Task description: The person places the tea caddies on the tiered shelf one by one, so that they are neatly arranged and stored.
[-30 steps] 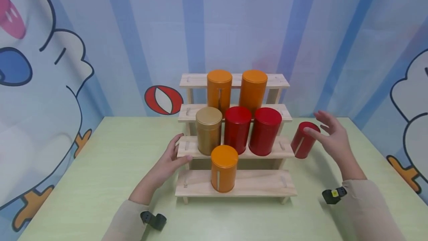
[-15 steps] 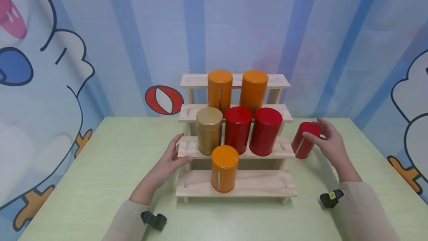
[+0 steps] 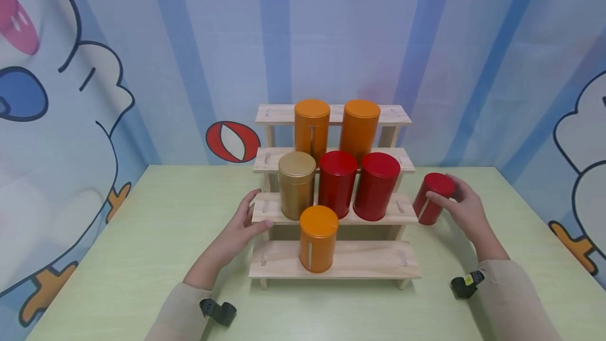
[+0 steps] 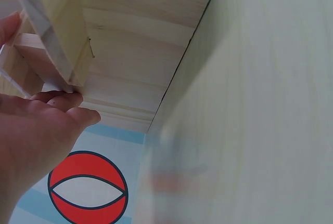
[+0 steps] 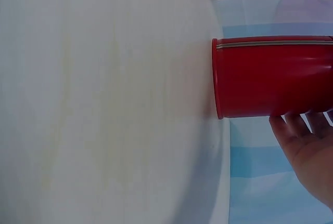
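Observation:
A stepped wooden rack [image 3: 374,262] stands mid-table. At its left end my left hand [image 3: 240,229] grips the second-lowest shelf, thumb in front and fingers behind; the left wrist view shows those fingers [image 4: 65,102] at the wood. To the right of the rack, a red tin canister [image 3: 427,207] stands upright on the table. My right hand [image 3: 466,209] holds it near the top, thumb on the near side. In the right wrist view fingertips [image 5: 278,122] touch its wall. The canister's base rests on the table.
The rack bears two taller orange canisters [image 3: 311,130] at the back, a gold canister [image 3: 296,188] and two red canisters [image 3: 337,186] on the second-lowest shelf, and a short orange canister [image 3: 318,241] at the bottom. A printed blue curtain [image 3: 326,30] hangs behind the table [image 3: 199,188].
My right hand has moved left and down onto the red canister, its fingers closing in around it. My left hand stays at the rack's shelf, and the canisters have not moved.

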A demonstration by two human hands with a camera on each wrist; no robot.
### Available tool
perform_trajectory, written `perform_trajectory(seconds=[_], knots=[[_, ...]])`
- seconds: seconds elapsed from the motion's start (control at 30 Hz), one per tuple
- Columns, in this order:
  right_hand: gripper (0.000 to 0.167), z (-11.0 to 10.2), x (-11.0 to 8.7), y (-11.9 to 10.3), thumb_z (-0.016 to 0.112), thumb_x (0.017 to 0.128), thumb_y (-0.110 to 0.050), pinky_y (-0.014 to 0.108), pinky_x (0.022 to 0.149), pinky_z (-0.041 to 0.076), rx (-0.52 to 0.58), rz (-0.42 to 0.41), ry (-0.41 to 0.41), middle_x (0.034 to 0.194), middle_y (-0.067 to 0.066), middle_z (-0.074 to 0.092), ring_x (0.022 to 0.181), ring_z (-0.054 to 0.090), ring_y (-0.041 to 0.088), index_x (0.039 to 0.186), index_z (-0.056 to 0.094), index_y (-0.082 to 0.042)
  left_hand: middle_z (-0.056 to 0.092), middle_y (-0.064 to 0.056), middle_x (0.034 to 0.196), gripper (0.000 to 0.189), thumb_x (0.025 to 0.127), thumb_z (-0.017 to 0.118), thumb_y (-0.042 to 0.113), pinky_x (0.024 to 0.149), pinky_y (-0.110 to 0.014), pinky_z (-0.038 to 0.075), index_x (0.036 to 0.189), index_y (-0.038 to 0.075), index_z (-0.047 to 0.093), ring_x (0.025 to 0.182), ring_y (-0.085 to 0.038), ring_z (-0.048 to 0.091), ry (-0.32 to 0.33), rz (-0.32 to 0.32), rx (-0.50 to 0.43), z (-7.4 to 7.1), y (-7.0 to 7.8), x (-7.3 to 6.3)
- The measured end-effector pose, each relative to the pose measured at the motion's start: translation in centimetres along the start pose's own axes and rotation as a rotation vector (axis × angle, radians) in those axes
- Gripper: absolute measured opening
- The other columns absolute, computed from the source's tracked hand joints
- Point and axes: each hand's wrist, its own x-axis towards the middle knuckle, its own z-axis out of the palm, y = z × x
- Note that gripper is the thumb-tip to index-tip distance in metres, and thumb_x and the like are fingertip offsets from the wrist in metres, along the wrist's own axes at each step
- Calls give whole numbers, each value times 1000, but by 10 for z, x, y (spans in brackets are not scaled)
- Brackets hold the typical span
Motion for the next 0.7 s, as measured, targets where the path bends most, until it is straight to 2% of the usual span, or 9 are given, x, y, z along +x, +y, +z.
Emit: perform_trajectory(seconds=[0.2, 0.3, 0.5, 0.6, 0.67, 0.7], knots=[[101, 1, 24, 37, 66, 80, -62, 65, 101, 38, -28, 20, 31, 147, 23, 37, 132, 36, 44, 153, 21, -10, 18, -14, 159, 93, 91, 66, 35, 111, -56, 29, 154, 17, 0, 142, -35, 27, 13, 9, 24, 0, -1, -1], [102, 1, 29, 43, 66, 79, -65, 65, 99, 39, -44, 15, 32, 146, 23, 38, 131, 37, 45, 153, 22, -11, 18, -14, 159, 93, 91, 66, 33, 111, -56, 28, 154, 16, 0, 142, -35, 27, 7, 14, 15, 0, -2, 0], [91, 1, 6, 9, 64, 86, -54, 62, 100, 40, -64, 23, 45, 145, 24, 39, 131, 38, 44, 152, 23, -7, 18, -11, 160, 87, 93, 63, 27, 113, -53, 26, 154, 19, 1, 143, -32, 26, -1, 2, -9, -1, -1, 1], [85, -2, -3, -4, 62, 90, -49, 63, 97, 42, -78, -9, 48, 143, 27, 40, 129, 38, 47, 151, 25, -3, 19, -11, 160, 86, 94, 63, 25, 113, -53, 26, 154, 18, 1, 143, -32, 27, -4, 4, -9, -1, -2, 2], [82, -5, -7, -9, 62, 90, -47, 55, 93, 48, -102, -41, 52, 141, 26, 42, 127, 41, 46, 150, 27, -2, 19, -11, 160, 86, 94, 62, 24, 114, -53, 26, 154, 18, 1, 143, -32, 27, -7, 8, -13, -1, -2, 2], [81, -7, -9, -12, 62, 91, -46, 47, 90, 50, -114, -62, 56, 140, 25, 44, 125, 43, 44, 149, 29, -3, 19, -11, 160, 86, 94, 62, 24, 114, -53, 26, 154, 17, 1, 143, -32, 27, -8, 12, -17, -1, -1, 2]])
